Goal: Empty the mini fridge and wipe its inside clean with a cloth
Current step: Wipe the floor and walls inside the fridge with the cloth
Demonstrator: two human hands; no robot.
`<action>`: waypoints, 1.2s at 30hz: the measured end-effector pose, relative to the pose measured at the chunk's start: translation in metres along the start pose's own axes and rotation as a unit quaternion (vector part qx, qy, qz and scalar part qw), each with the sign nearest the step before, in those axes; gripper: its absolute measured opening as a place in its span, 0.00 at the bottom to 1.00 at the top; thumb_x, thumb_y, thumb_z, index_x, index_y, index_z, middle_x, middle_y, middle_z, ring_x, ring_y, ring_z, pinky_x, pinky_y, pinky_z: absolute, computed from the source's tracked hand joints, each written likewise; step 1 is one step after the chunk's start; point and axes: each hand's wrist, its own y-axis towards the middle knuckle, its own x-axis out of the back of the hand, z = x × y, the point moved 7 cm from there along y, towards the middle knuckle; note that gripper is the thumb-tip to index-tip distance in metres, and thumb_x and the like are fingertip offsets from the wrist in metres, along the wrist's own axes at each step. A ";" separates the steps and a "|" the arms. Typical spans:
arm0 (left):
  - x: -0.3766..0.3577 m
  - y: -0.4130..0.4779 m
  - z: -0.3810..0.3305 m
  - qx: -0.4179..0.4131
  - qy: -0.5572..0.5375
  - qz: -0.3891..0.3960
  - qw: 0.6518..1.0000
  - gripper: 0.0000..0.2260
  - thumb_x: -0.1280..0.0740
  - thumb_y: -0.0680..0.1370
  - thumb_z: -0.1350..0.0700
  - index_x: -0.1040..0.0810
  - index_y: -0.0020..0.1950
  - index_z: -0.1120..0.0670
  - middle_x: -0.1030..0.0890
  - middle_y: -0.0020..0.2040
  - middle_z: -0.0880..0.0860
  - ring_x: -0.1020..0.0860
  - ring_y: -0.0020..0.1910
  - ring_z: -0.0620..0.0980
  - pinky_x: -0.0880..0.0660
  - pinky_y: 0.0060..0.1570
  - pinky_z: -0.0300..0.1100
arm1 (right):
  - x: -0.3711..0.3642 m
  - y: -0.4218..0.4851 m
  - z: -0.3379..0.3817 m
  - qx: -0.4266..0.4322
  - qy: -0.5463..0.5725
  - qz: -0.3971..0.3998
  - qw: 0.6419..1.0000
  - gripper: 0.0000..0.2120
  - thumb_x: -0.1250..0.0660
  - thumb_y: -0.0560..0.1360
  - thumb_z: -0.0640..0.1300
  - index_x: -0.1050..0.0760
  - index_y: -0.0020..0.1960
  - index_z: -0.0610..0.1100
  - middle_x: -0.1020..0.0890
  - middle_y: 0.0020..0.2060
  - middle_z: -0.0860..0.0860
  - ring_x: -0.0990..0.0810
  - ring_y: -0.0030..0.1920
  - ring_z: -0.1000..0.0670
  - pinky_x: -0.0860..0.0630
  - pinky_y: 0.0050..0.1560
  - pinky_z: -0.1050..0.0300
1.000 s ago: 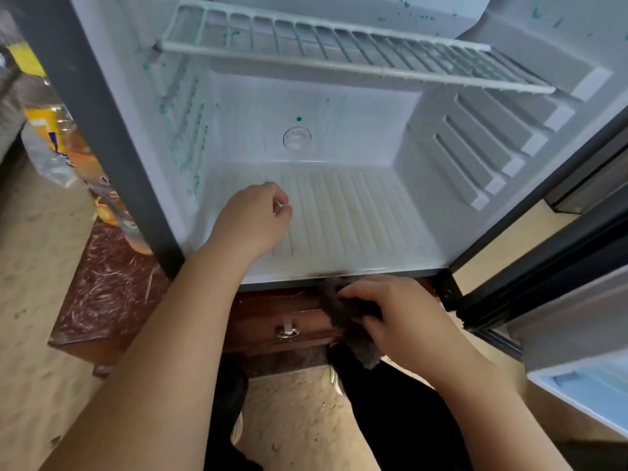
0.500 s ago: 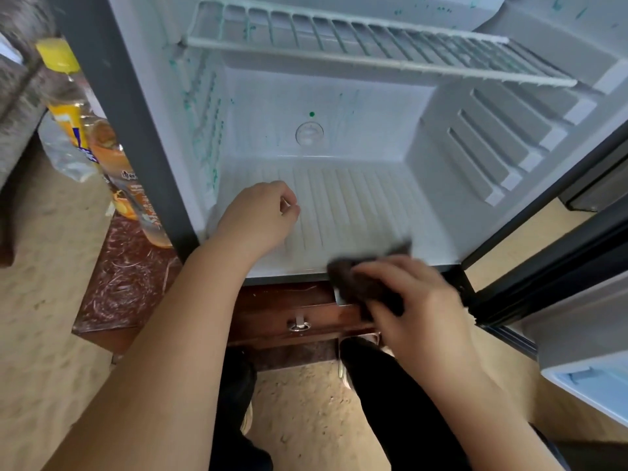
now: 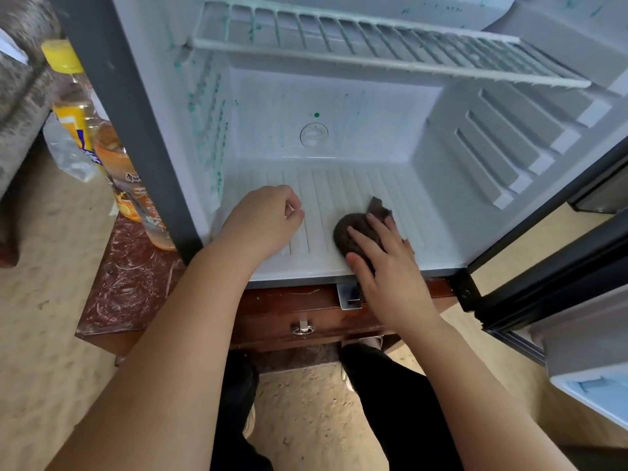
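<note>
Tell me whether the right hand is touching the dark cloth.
Touching. The head view shows the right hand with straight fingers flat on the cloth, pressing it onto the fridge floor.

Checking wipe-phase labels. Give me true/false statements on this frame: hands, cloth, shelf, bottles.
The right hand presses the dark cloth on the fridge floor. True.
The left hand holds a spray bottle. False: it rests curled on the floor, holding no bottle.
The wire shelf is out. False: it sits in the fridge, up top.
Green specks mark the left inner wall. True.
Bottles stand inside the fridge. False: they stand outside, to its left.
</note>
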 end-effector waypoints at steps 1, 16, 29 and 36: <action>0.000 0.000 0.001 0.000 0.000 -0.001 1.000 0.10 0.39 0.80 0.54 0.23 0.59 0.54 0.22 0.54 0.51 0.26 0.47 0.49 0.28 0.50 0.43 | -0.001 0.004 0.000 0.003 0.021 -0.016 1.000 0.20 0.41 0.80 0.51 0.32 0.72 0.51 0.40 0.76 0.51 0.50 0.77 0.49 0.52 0.75 0.49; -0.011 0.024 0.007 -0.013 0.061 -0.059 0.996 0.11 0.40 0.80 0.54 0.23 0.59 0.54 0.23 0.55 0.53 0.27 0.57 0.53 0.28 0.56 0.52 | -0.001 0.169 -0.007 -0.079 -0.042 -0.098 0.991 0.14 0.39 0.79 0.47 0.23 0.62 0.45 0.26 0.62 0.46 0.31 0.62 0.43 0.30 0.58 0.50; 0.004 0.020 0.010 0.038 0.075 -0.088 0.993 0.12 0.42 0.80 0.59 0.24 0.61 0.56 0.24 0.57 0.58 0.28 0.57 0.59 0.28 0.56 0.55 | -0.020 0.117 0.050 0.085 0.035 -0.012 0.996 0.13 0.35 0.77 0.45 0.20 0.60 0.47 0.22 0.59 0.49 0.28 0.60 0.48 0.33 0.56 0.58; 0.009 0.006 0.006 0.030 0.034 -0.045 0.998 0.11 0.41 0.80 0.57 0.24 0.60 0.55 0.23 0.58 0.55 0.25 0.55 0.55 0.28 0.56 0.51 | 0.004 -0.005 0.051 0.116 0.032 -0.017 0.993 0.11 0.30 0.74 0.43 0.18 0.56 0.47 0.20 0.54 0.52 0.24 0.56 0.50 0.31 0.55 0.61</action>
